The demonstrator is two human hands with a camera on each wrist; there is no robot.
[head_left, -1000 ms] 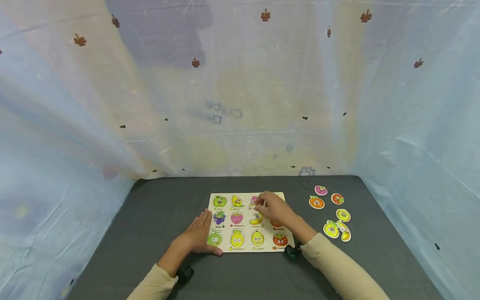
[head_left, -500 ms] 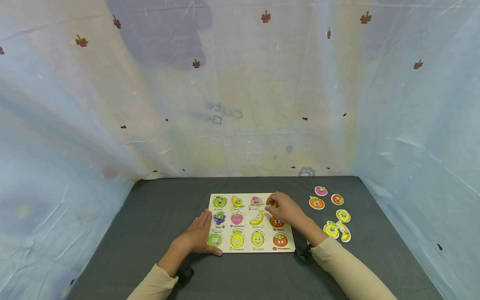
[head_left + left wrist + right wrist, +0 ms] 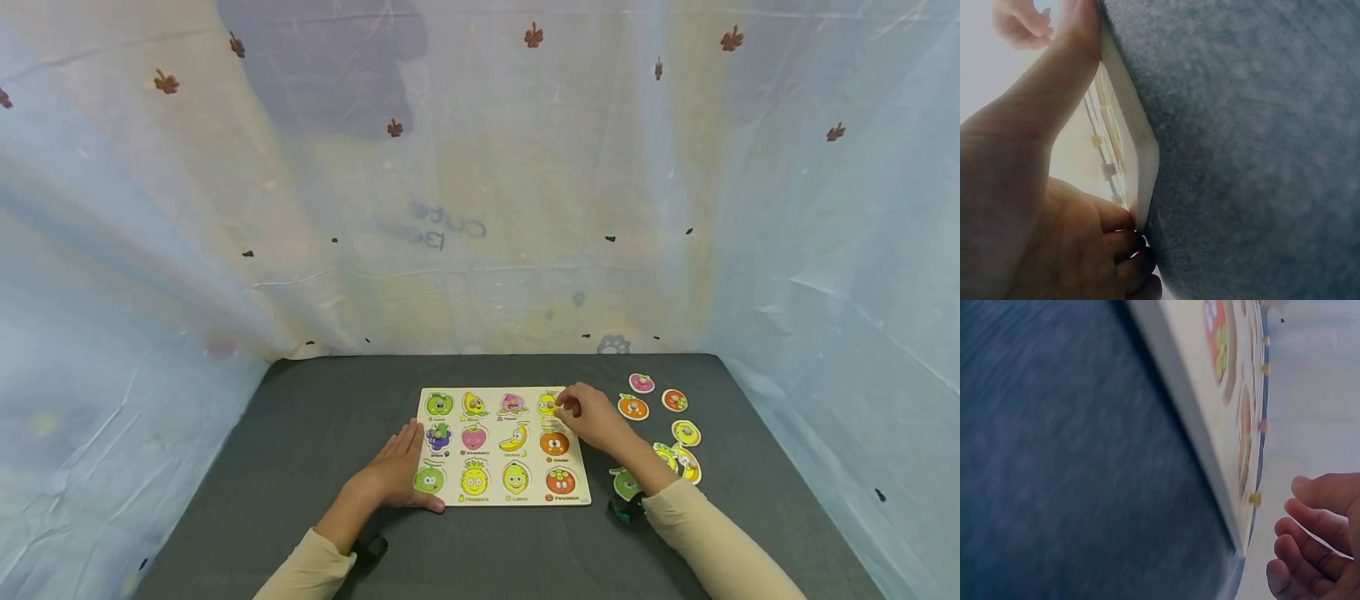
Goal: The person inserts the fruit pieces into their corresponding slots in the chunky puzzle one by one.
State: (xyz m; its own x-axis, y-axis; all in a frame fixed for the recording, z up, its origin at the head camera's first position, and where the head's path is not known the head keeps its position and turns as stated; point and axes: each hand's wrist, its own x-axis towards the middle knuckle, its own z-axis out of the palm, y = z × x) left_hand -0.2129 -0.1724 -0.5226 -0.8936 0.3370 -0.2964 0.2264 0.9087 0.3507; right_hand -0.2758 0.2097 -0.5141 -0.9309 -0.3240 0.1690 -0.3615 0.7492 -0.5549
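Note:
A cream fruit puzzle board (image 3: 495,464) lies flat on the dark table, with printed fruit faces in three rows. My left hand (image 3: 397,468) rests against its left edge, fingers straight and thumb by the near corner; the left wrist view shows the board's thick side (image 3: 1144,150) beside that hand. My right hand (image 3: 594,415) hovers at the far right corner, near a yellow fruit piece (image 3: 546,403). Its fingers are loosely bent and hold nothing; in the right wrist view a small yellow knob (image 3: 1255,499) stands apart from the fingertips (image 3: 1299,481).
Loose fruit pieces lie right of the board: a pink one (image 3: 641,382), an orange one (image 3: 633,407), a red one (image 3: 674,400), a yellow-green round one (image 3: 686,432), a banana (image 3: 690,467) and a green one (image 3: 625,483) by the right wrist. A pale curtain (image 3: 480,300) rises behind.
My right hand has moved right, from over the pink fruit in the far row to beyond the yellow one, uncovering both. The left hand has stayed put.

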